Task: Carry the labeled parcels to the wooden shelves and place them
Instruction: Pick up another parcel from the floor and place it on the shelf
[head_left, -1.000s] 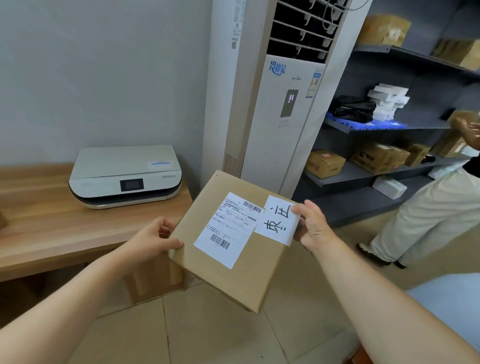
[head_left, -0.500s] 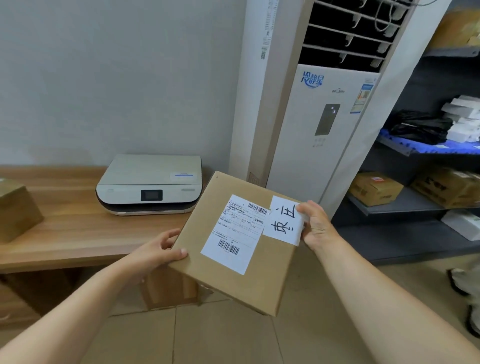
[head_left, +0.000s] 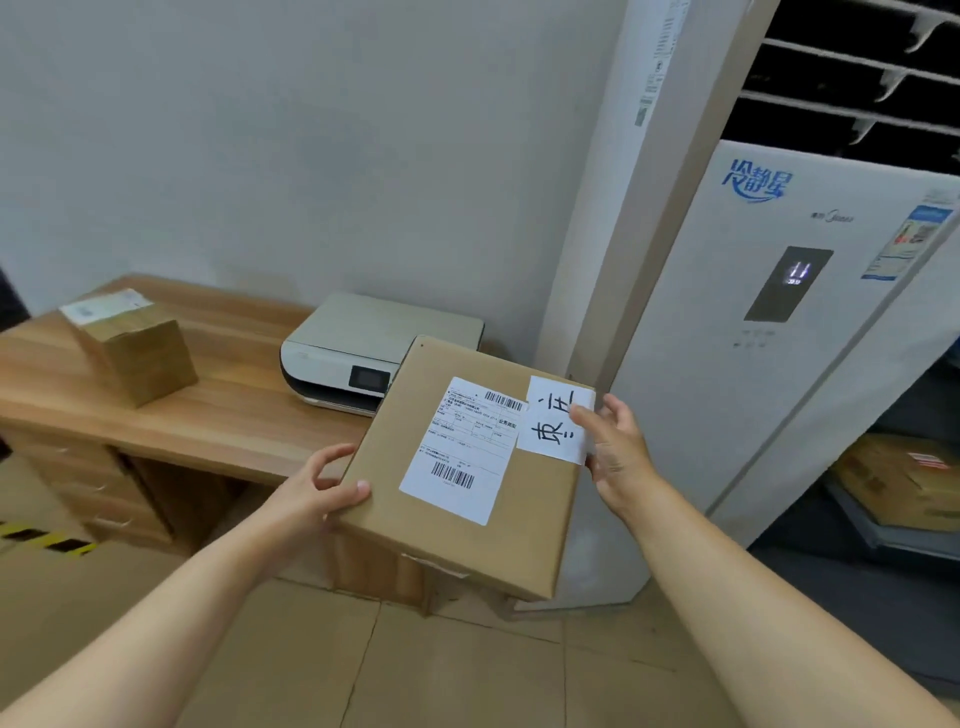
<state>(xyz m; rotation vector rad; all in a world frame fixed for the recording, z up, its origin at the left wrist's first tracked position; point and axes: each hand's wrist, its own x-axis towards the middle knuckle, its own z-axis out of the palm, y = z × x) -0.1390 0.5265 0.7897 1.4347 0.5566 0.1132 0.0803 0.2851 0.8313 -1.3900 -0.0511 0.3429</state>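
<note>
I hold a flat brown cardboard parcel (head_left: 498, 525) in front of me, above the floor. It carries a white shipping label with barcodes and a second white slip with handwritten characters. My left hand (head_left: 322, 488) grips its left edge, thumb on top. My right hand (head_left: 613, 447) holds the right edge, thumb pressed on the handwritten slip. A second, smaller labeled parcel (head_left: 132, 345) rests on the wooden desk (head_left: 218, 415) at the left.
A white printer (head_left: 374, 343) sits on the desk by the wall. A tall white floor air conditioner (head_left: 779, 322) stands at the right. Beside it a grey shelf holds a brown box (head_left: 904, 483). Black-yellow floor tape (head_left: 41, 538) runs at far left.
The view has swung left: the grey shelves and the other person have slid out of sight, and the desk with the small parcel has come in. Both hands keep hold of the parcel.
</note>
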